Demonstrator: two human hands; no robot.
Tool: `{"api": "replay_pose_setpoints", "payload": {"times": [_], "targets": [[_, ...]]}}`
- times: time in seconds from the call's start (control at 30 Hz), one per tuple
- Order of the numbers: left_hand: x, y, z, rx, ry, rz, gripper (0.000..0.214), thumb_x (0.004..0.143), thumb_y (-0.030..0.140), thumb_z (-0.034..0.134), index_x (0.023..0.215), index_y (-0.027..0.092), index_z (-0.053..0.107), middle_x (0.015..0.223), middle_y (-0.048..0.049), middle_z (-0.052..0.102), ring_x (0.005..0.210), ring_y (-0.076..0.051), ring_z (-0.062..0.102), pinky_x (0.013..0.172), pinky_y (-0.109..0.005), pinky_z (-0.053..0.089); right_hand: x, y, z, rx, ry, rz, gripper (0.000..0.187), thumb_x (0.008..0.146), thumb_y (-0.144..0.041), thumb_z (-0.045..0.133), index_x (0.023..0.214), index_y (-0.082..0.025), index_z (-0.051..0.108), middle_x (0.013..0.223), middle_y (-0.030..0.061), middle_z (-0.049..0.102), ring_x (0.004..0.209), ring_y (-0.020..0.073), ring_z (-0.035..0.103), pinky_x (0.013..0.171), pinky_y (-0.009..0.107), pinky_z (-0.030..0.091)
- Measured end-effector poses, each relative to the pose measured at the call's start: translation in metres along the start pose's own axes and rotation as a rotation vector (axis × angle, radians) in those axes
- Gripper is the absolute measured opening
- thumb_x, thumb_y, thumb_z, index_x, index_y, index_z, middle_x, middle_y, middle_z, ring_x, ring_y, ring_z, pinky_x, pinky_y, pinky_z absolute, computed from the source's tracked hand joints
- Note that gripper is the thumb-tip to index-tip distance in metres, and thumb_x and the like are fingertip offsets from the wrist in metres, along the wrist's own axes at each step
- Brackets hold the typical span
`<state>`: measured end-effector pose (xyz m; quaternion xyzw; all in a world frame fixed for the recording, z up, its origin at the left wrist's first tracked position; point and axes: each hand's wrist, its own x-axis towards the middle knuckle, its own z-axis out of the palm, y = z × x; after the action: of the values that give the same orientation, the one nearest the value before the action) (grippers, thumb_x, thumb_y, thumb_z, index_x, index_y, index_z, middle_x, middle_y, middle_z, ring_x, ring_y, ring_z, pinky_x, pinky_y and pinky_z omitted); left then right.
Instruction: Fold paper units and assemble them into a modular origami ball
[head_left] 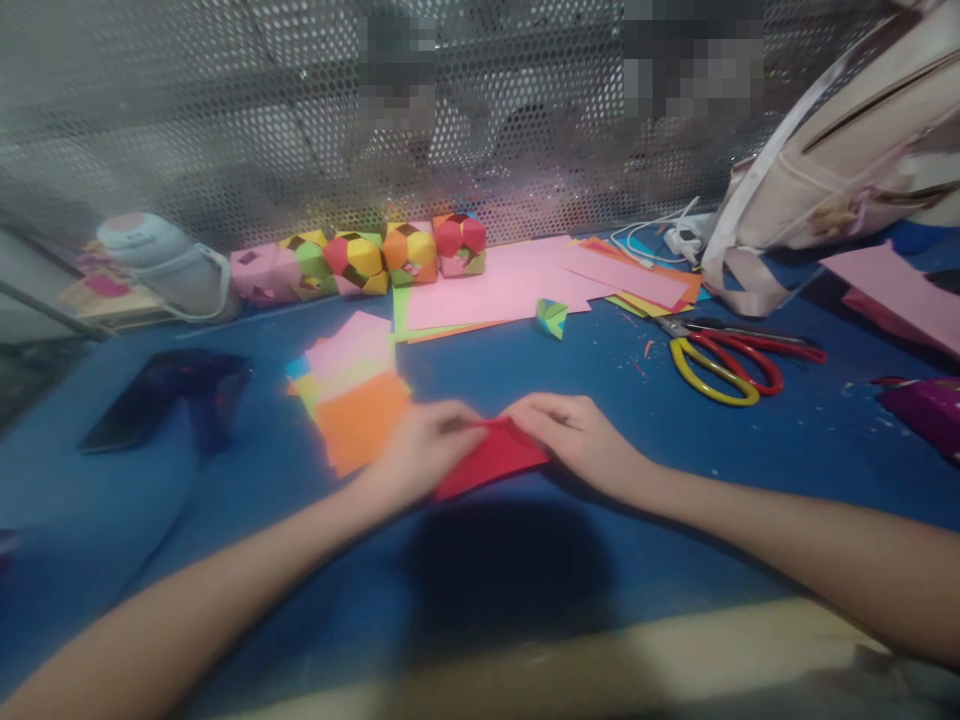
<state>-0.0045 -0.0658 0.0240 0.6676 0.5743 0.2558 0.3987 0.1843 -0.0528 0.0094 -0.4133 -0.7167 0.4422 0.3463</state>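
A red sheet of paper (491, 458), apparently folded over, lies at the front middle of the blue table, its far edge between my two hands. My left hand (427, 445) pinches its left end, with thumb and fingers together. At the far right corner my right hand (574, 430) grips the same paper, fingers curled in. Just left of my left hand is a fanned stack of coloured squares, an orange paper square (360, 420) on top. Beyond the hands sits a small green and yellow folded paper piece (552, 317).
Along the back stand several folded paper balls (356, 262) beside a pale bottle (154, 260). Pink sheets (495, 285) lie behind. Scissors with yellow and red handles (716, 365) rest at right, near a beige bag (825, 190). A dark phone (142, 400) lies at left.
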Motion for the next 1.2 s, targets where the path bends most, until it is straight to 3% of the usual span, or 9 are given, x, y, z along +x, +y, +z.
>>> {"api": "replay_pose_setpoints", "payload": {"times": [0.27,0.43,0.57,0.7,0.83,1.0,1.2], "targets": [[-0.004,-0.004,0.005,0.095,-0.032,0.115,0.019,0.081,0.029,0.055,0.075,0.016,0.068,0.069,-0.0014,0.068,0.063,-0.014,0.059,0.063,-0.024,0.048,-0.002,0.003,0.008,-0.129,-0.006,-0.07,0.016,0.081,-0.022,0.059,0.071,-0.017,0.07,0.065,0.0006,0.07,0.06,0.0125,0.059,0.056,0.022,0.044],[-0.004,-0.003,0.003,0.093,-0.065,0.16,0.023,0.084,0.028,0.05,0.084,0.019,0.07,0.083,-0.0023,0.074,0.074,-0.016,0.064,0.075,-0.027,0.051,-0.003,0.004,0.006,-0.17,0.026,-0.191,0.017,0.082,-0.019,0.058,0.07,-0.018,0.07,0.068,0.0008,0.071,0.061,0.0119,0.061,0.06,0.023,0.046],[0.0,-0.004,-0.009,0.03,-0.205,0.16,0.029,0.083,0.026,0.048,0.101,0.02,0.071,0.099,-0.0034,0.074,0.089,-0.019,0.066,0.081,-0.029,0.051,-0.002,0.005,0.003,-0.174,0.02,-0.186,0.018,0.083,-0.018,0.057,0.069,-0.018,0.07,0.068,0.0004,0.071,0.061,0.0117,0.062,0.06,0.023,0.046],[0.003,-0.005,-0.021,-0.108,-0.329,0.047,0.035,0.078,0.019,0.048,0.103,0.022,0.072,0.102,-0.0028,0.074,0.091,-0.019,0.067,0.078,-0.027,0.052,-0.001,0.005,0.001,-0.157,-0.008,-0.18,0.018,0.083,-0.017,0.058,0.07,-0.017,0.07,0.068,0.0004,0.071,0.062,0.0116,0.063,0.059,0.022,0.046],[0.002,0.0,-0.02,-0.116,-0.287,0.039,0.028,0.079,0.025,0.053,0.099,0.02,0.071,0.1,-0.0043,0.073,0.091,-0.019,0.066,0.076,-0.027,0.051,-0.001,0.003,0.0,-0.181,-0.027,-0.234,0.019,0.084,-0.018,0.057,0.071,-0.018,0.07,0.069,0.0012,0.072,0.061,0.0116,0.063,0.06,0.022,0.047],[-0.007,0.005,-0.006,0.141,-0.137,0.176,0.018,0.08,0.031,0.056,0.074,0.018,0.066,0.067,-0.0001,0.067,0.065,-0.014,0.06,0.063,-0.024,0.047,-0.003,-0.001,0.0,-0.228,-0.091,-0.312,0.021,0.086,-0.02,0.055,0.073,-0.018,0.07,0.072,0.0021,0.072,0.063,0.0124,0.063,0.062,0.022,0.048],[-0.007,0.004,-0.001,0.078,0.126,0.143,0.017,0.081,0.029,0.055,0.069,0.017,0.059,0.066,0.0012,0.062,0.061,-0.012,0.055,0.059,-0.023,0.043,-0.003,-0.009,-0.005,-0.181,0.019,-0.159,0.017,0.087,-0.027,0.052,0.088,-0.018,0.066,0.081,0.0027,0.072,0.069,0.014,0.063,0.063,0.024,0.048]]}}
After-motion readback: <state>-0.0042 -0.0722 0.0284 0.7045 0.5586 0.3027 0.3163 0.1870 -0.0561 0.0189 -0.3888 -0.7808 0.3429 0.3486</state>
